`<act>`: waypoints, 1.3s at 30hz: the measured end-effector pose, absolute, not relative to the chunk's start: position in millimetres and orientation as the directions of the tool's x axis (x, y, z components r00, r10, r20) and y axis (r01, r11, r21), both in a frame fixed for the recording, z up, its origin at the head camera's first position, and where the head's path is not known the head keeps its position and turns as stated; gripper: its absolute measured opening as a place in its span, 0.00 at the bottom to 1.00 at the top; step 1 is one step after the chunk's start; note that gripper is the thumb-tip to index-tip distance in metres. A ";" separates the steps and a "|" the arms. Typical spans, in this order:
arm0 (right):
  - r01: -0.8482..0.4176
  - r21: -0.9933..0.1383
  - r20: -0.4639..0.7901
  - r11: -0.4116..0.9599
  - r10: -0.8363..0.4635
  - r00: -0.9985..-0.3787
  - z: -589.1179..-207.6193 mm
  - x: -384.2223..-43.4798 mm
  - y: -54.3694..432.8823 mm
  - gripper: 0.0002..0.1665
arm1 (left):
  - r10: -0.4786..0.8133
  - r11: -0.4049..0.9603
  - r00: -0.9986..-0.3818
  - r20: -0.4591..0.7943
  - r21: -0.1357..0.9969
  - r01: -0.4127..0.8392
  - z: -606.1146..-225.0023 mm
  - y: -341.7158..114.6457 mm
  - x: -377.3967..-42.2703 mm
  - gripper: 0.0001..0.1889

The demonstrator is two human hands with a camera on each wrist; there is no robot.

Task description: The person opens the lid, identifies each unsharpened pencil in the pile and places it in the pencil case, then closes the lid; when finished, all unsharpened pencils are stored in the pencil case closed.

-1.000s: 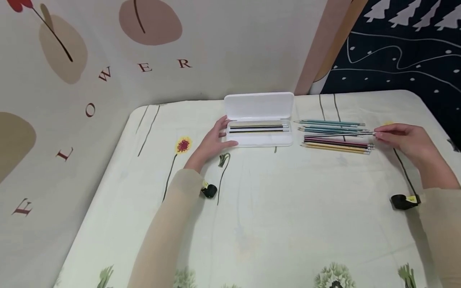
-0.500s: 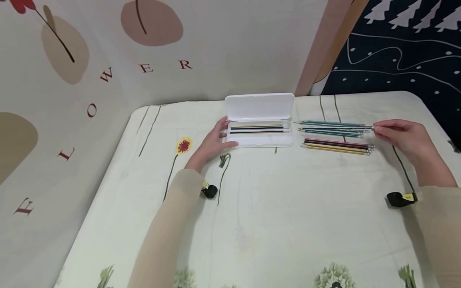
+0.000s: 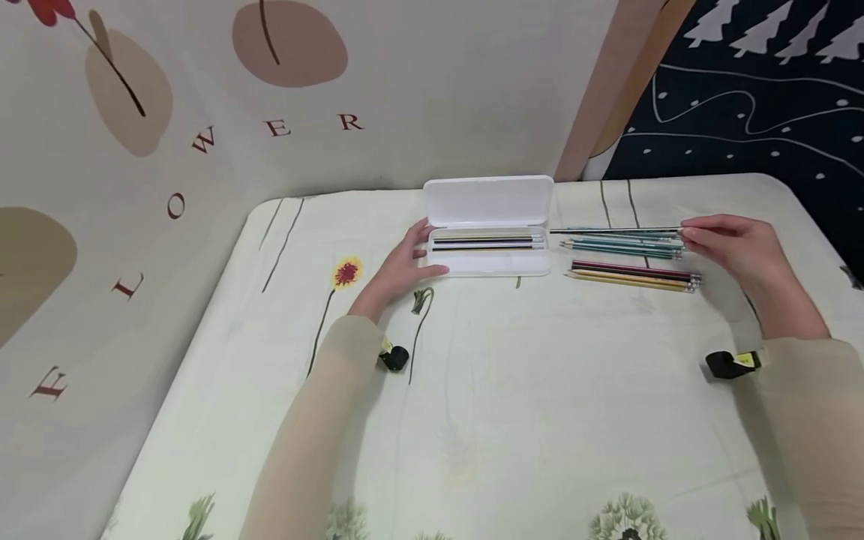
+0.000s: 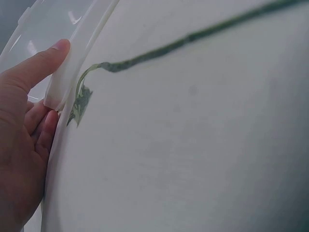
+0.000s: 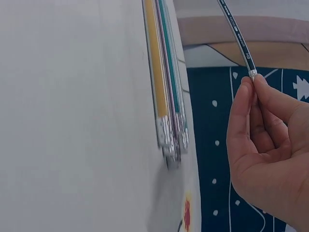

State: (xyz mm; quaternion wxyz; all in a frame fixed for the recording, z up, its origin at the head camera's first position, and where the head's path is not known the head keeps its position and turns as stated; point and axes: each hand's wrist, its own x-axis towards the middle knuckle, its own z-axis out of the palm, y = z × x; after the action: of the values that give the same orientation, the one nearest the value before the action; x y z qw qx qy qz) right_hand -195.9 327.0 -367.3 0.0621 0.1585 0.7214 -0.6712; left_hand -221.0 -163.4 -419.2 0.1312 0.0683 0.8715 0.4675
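Note:
An open white pencil case (image 3: 486, 262) lies at the back of the table, its lid (image 3: 487, 201) tilted up behind it. Several pencils (image 3: 486, 244), dark and light striped, lie inside along the upper part. My left hand (image 3: 398, 266) grips the case's left end; in the left wrist view the thumb (image 4: 50, 55) is over the rim and the fingers are at its side. Between thumb and fingertips, my right hand (image 3: 732, 240) pinches a dark pencil (image 5: 239, 36) marked HB by its end. It points left toward the case, above the teal pencils (image 3: 621, 247).
Yellow and dark red pencils (image 3: 631, 275) lie in a group just in front of the teal ones. Behind the table hangs a pale printed cloth (image 3: 472, 90), with a dark tree-patterned cloth (image 3: 756, 112) at right. A flower-printed cover (image 3: 540, 390) spreads over the table.
My right hand has carried the dark pencil up and left, from above the dark red pencils to over the teal ones, its tip now near the case. The left hand stays on the case.

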 end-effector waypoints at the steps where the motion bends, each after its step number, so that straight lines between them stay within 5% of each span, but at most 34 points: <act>1: 0.303 -0.952 -0.295 0.043 0.138 -0.946 -367.5 -196.5 325.0 0.07 | 0.241 0.553 -0.956 -0.165 0.833 -0.005 -419.3 -163.5 -220.7 0.53; 8: 0.269 -0.963 -0.270 -0.025 0.107 -0.957 -368.5 -200.2 312.7 0.08 | 0.243 0.553 -0.957 -0.161 0.833 0.000 -421.3 -164.0 -220.9 0.53; 24: 0.320 -0.935 -0.295 0.156 0.162 -0.942 -369.4 -216.2 281.2 0.17 | 0.235 0.551 -0.958 -0.163 0.834 -0.007 -421.0 -162.7 -222.0 0.53; 39: 0.259 -0.949 -0.242 0.181 0.109 -0.964 -369.4 -227.4 247.5 0.20 | 0.241 0.538 -0.957 -0.162 0.843 -0.007 -420.0 -163.2 -221.1 0.53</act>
State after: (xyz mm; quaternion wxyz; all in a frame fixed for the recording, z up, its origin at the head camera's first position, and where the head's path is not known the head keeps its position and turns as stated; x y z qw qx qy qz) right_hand -227.4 247.5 -369.4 0.0593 0.1201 0.7661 -0.6287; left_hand -221.1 -163.2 -420.0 0.1305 0.0673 0.8673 0.4757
